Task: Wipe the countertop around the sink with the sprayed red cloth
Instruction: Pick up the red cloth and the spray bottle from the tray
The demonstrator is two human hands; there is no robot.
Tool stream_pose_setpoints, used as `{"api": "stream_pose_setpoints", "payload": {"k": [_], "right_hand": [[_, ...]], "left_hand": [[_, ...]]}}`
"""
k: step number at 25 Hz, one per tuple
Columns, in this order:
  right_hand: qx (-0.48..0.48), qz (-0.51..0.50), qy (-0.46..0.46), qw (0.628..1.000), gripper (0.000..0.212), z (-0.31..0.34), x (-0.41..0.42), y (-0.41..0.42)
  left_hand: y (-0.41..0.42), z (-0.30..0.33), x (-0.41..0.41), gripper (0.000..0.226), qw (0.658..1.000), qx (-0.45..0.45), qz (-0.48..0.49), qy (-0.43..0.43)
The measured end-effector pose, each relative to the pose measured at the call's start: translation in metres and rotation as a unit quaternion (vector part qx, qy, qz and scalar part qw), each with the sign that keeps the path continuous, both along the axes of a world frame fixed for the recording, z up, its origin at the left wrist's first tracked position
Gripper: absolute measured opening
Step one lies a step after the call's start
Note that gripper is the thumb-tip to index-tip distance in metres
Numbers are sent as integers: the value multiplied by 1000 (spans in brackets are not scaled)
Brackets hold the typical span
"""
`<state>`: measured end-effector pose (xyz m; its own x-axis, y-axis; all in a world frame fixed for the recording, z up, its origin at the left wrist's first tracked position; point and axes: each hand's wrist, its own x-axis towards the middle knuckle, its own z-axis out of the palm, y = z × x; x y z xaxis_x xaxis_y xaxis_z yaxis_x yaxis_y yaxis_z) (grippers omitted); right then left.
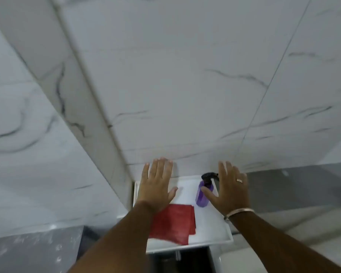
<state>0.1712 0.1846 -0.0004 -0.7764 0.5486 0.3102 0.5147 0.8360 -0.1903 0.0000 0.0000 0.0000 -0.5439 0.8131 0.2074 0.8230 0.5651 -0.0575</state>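
A folded red cloth [173, 223] lies on a white tray-like surface [213, 229] low in the head view. Beside it on the right stands a purple spray bottle [202, 196] with a black trigger head. My left hand [158, 184] is spread flat above the cloth's far edge, fingers apart, holding nothing; my left forearm covers the cloth's left part. My right hand [231, 188] is also spread with fingers apart, just right of the bottle, the thumb close to its side, with a ring and a bracelet on it.
White marble-veined wall tiles [185, 85] fill most of the view, with a corner edge [91, 95] running down to the left. A grey ledge [303, 186] extends right, and a dark gap [177, 259] lies below the white surface.
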Motion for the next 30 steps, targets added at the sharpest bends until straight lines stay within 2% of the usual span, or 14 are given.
{"api": "stream_pose_setpoints", "payload": {"k": [3,6,10,13,15,17,18,20,22,23,24,26,28,30], "right_hand": [[-206,-27,91,974,91,-34,-9,-13],[-328,-11,218,919,85,-55,-23,-27],[-408,-49,320,854,95,-62,-47,-30],[-447,-82,360,815,97,-50,-54,-23],[-466,-82,384,792,95,-34,-53,-17],[-484,-48,404,775,92,-15,-51,-14],[-494,-23,411,766,91,-5,-50,-14],[-515,34,422,745,81,16,-49,-19],[-510,77,397,759,55,38,-51,-31],[-499,97,368,779,47,47,-53,-38],[-491,124,330,796,47,55,-53,-45],[-511,197,249,799,41,69,-55,-57],[-572,247,196,757,35,78,-54,-70],[-670,239,182,679,33,85,-52,-82]], "left_hand": [[3,-50,0,83,985,-97,-2,-141],[5,-83,5,80,931,-188,-29,-313],[22,-88,12,78,937,-243,-102,-230],[25,-81,13,59,919,-241,-101,-295],[12,-71,7,36,893,-148,-34,-423],[-6,-60,-2,18,844,46,75,-529],[-13,-53,-5,11,792,160,134,-573],[-23,-32,-7,6,641,363,219,-640],[-26,-11,-10,11,516,488,255,-656],[-26,1,-13,13,478,521,263,-657],[-24,12,-16,16,454,539,263,-659],[-23,35,-24,20,454,546,257,-656],[-23,52,-31,22,477,545,247,-644],[-24,61,-36,26,492,553,233,-631]]}}
